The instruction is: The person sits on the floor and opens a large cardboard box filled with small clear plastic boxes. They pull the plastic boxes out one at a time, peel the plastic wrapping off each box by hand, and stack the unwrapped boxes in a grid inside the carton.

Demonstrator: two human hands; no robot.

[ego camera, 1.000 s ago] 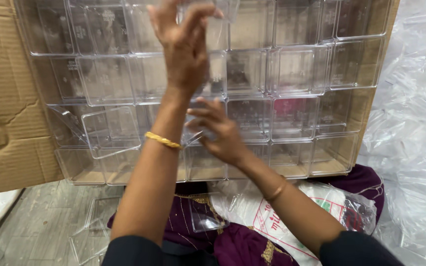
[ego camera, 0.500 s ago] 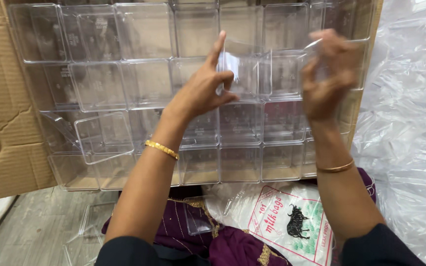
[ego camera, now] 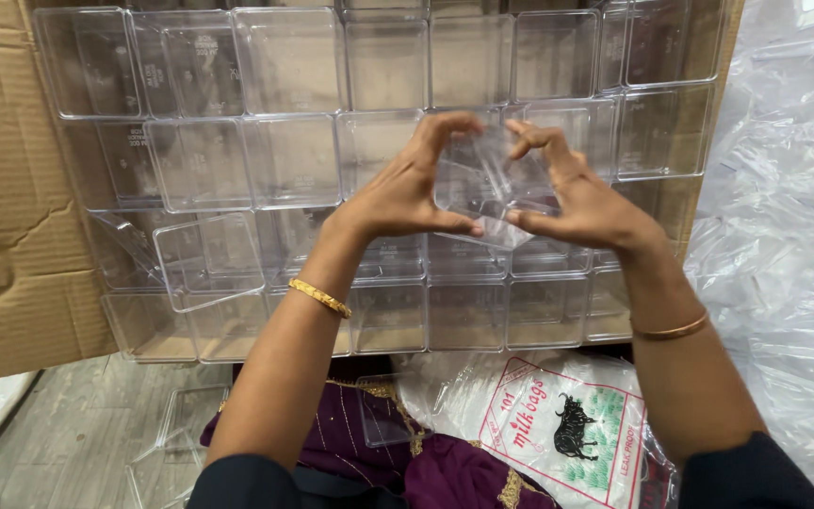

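both hands have come together at centre since half a second ago, when the right hand was up by the box's right edge and the left was pinching something small higher up. clear plastic container (ego camera: 484,188) now sits between them, tilted, held in front of the middle rows of the stacked clear containers (ego camera: 294,66). left hand (ego camera: 405,188) grasps its left side, thumb under the lower edge, fingers curled over the top. right hand (ego camera: 581,193) mirrors it on the right side, thumb under, fingers hooked over the top. both clenched on the container, not released. gold bangle (ego camera: 320,298) on the left wrist, another bangle (ego camera: 671,329) on the right. stacked containers fill a cardboard box (ego camera: 11,236) standing open toward the camera; one loose container (ego camera: 207,259) at lower left sits crooked. below the hands: printed plastic bag (ego camera: 558,424), purple cloth (ego camera: 360,443) on the lap. crinkled clear plastic sheet (ego camera: 784,236) to the right. wooden floor (ego camera: 58,424) at lower left.
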